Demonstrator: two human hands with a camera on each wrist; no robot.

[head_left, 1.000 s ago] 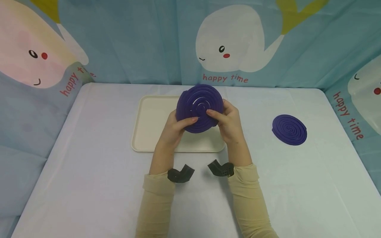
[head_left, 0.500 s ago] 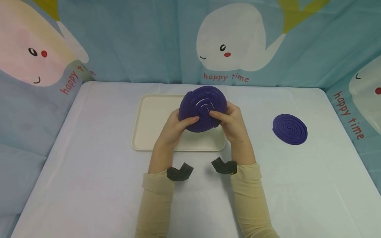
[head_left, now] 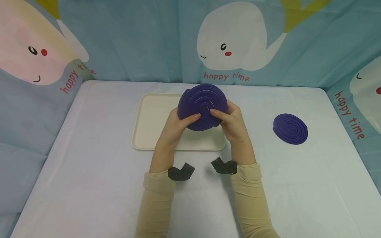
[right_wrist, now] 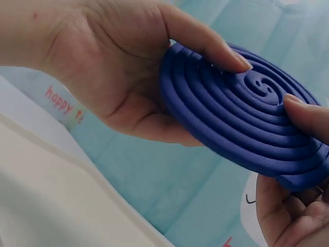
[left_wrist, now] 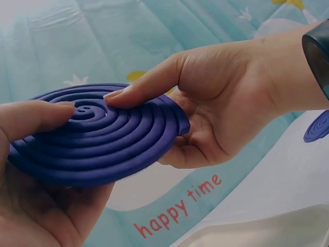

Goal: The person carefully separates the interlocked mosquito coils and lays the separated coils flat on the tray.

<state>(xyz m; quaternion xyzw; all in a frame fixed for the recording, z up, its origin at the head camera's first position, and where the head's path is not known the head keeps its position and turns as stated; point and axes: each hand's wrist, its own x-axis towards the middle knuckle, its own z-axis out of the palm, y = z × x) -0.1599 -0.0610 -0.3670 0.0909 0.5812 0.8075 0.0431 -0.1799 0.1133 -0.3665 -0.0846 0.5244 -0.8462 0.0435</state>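
Observation:
A round purple coaster [head_left: 200, 98], coiled in a spiral, is held up over a cream tray [head_left: 157, 122] in the head view. My left hand [head_left: 173, 127] grips its left side, and my right hand [head_left: 233, 121] its right side. Both thumbs press on the upper face near the centre, while the other fingers go underneath and are partly hidden. In the left wrist view the held coaster [left_wrist: 103, 149] shows tight raised coils and a stepped end at its rim. The right wrist view shows the same coaster [right_wrist: 221, 113] tilted between both hands.
A second purple spiral coaster [head_left: 290, 129] lies on the white table [head_left: 297, 185], right of the tray. Blue cloth walls [head_left: 134, 43] with whale prints enclose the back and sides. A black wrist mount [head_left: 181, 172] sits on each forearm.
Both hands have shifted slightly to the right with the coaster, whose tilt has changed a little; the gaps between its coils look narrower. The second coaster lies where it was.

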